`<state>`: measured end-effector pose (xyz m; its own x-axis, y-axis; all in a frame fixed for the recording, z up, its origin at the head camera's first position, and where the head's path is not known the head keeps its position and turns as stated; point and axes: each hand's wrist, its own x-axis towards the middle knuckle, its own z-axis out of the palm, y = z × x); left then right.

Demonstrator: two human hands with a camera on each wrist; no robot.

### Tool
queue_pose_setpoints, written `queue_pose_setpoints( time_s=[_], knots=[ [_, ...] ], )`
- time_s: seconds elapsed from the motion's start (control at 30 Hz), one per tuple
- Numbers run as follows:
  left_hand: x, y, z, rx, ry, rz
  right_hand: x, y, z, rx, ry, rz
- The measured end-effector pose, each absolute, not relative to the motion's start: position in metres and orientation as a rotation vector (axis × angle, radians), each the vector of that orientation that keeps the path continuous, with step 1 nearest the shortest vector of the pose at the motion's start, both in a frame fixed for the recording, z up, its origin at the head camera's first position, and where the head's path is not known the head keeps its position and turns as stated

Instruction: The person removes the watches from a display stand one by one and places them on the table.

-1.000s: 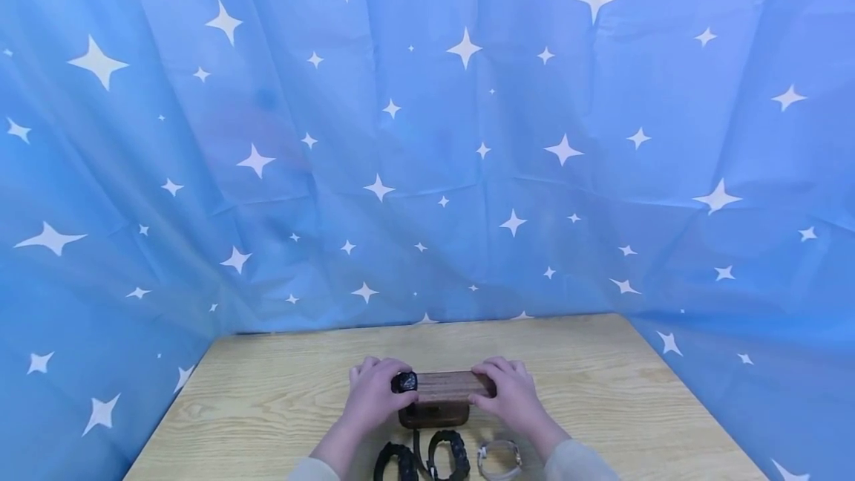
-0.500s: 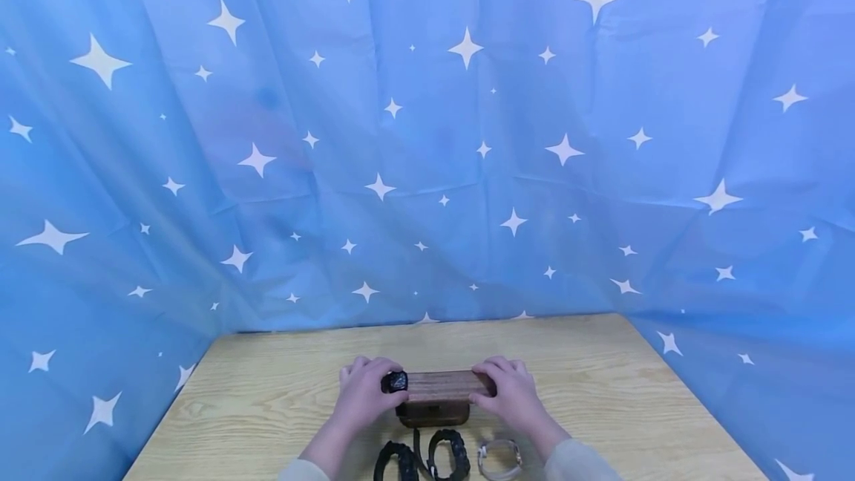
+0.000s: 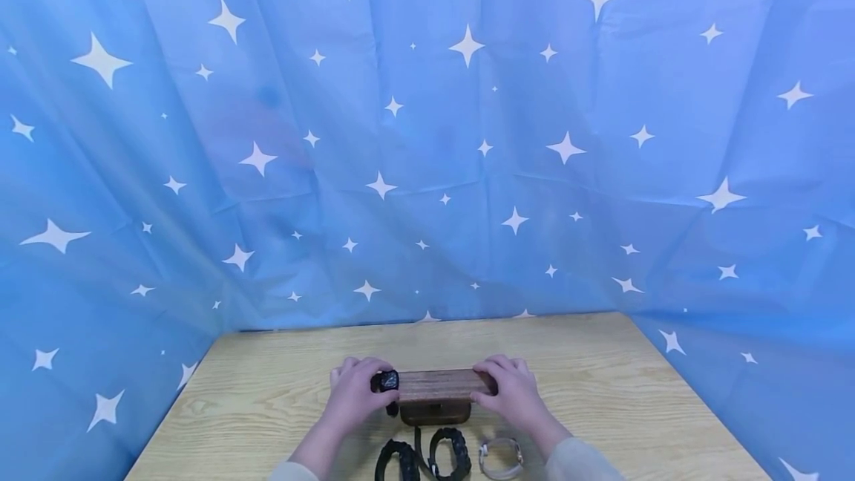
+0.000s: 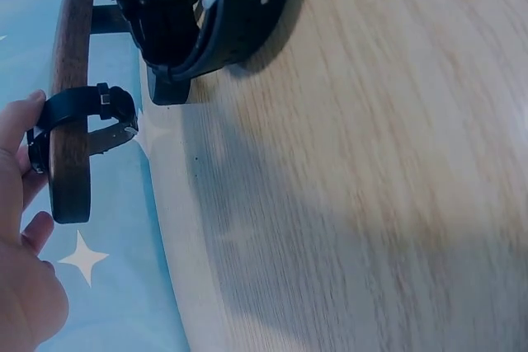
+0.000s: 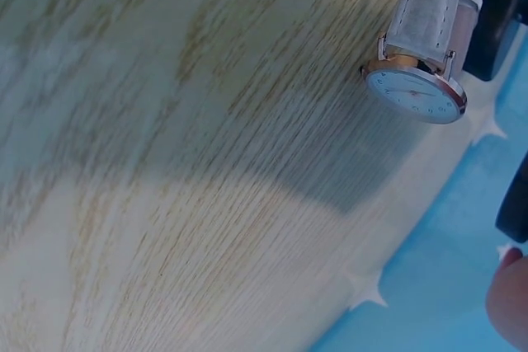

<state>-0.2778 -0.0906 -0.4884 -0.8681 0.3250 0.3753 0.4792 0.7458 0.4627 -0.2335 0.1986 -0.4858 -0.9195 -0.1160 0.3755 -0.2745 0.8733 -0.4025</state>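
A dark wooden watch stand has a horizontal bar point(image 3: 437, 384) above a rounded base point(image 3: 436, 414). Looped round the bar's left end is a black watch point(image 3: 389, 381), its strap fastened in a ring point(image 4: 74, 105). My left hand point(image 3: 354, 392) pinches this watch between thumb and fingers. At the other end, my right hand point(image 3: 510, 392) grips the bar, thumb on the near side and fingers over the far side. Only a bit of that hand point(image 5: 511, 294) shows in the right wrist view, beside the bar's dark end point(image 5: 518, 204).
In front of the stand, a black watch point(image 3: 406, 459) and another black watch with a braided-looking band point(image 3: 459, 455) lie on the wood-grain table point(image 3: 267, 407). To their right is a pale-strapped watch point(image 3: 501, 459) with a rose-gold case point(image 5: 417, 95). A blue starry curtain point(image 3: 427, 132) hangs behind.
My left hand has slid the black watch leftward along the bar to its left end. The right hand keeps its hold on the right end, almost unmoved.
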Motion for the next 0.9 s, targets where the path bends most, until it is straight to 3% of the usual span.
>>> queue_pose_setpoints(
  time_s=[0.33, 0.9],
  knots=[
    [-0.281, -0.093, -0.491, -0.634, -2.677, -0.901, -0.235, 0.199, -0.487, 0.303, -2.696, 0.648],
    [-0.297, -0.105, -0.5, -0.862, -2.814, -1.516, -0.236, 0.199, -0.488, 0.309, -2.705, 0.655]
  ],
)
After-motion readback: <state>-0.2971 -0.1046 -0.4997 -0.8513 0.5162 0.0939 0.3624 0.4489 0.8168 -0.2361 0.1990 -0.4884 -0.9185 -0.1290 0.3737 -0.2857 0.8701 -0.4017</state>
